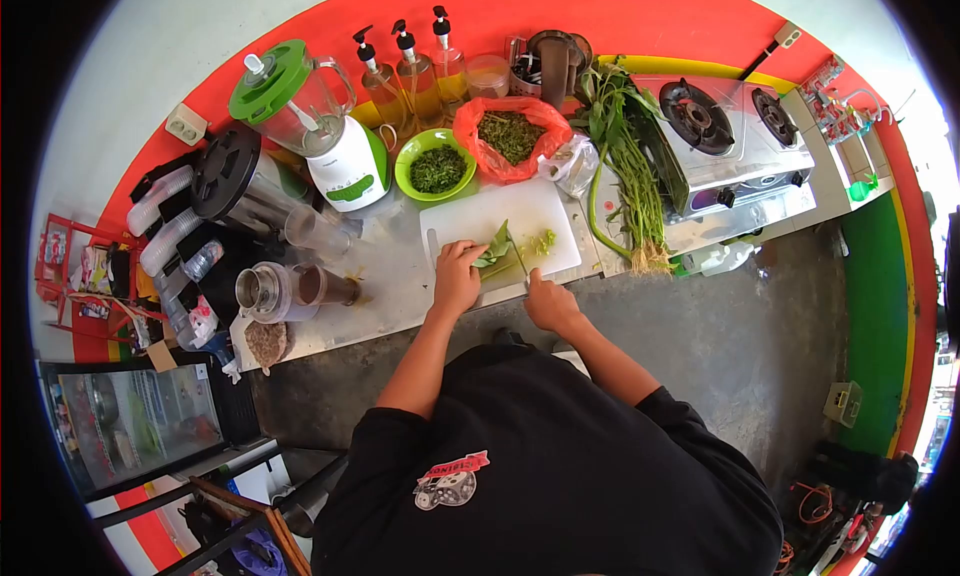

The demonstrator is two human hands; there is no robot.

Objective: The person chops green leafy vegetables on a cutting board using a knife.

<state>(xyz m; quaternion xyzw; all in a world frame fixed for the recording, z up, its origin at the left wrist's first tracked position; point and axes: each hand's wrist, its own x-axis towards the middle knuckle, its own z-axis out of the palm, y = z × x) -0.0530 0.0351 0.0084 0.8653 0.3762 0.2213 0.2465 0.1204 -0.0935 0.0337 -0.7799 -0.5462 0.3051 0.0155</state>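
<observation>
From my end I see the left hand (459, 274) curled, holding greens (497, 244) on the board (462, 222), right hand (549, 302) wrapped round a knife (520, 258), chopped bits (541, 242) beside it.

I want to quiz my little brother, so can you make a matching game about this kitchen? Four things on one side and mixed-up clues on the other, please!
Things
1. Knife
2. Cutting board
3. Bowl
4. Stove

Clues
A. Lime green, with chopped herbs inside
B. In the grip of the right hand
C. Silver, with black burners on top
D. White, with leafy greens lying on it

Right pairs: 1-B, 2-D, 3-A, 4-C
</observation>
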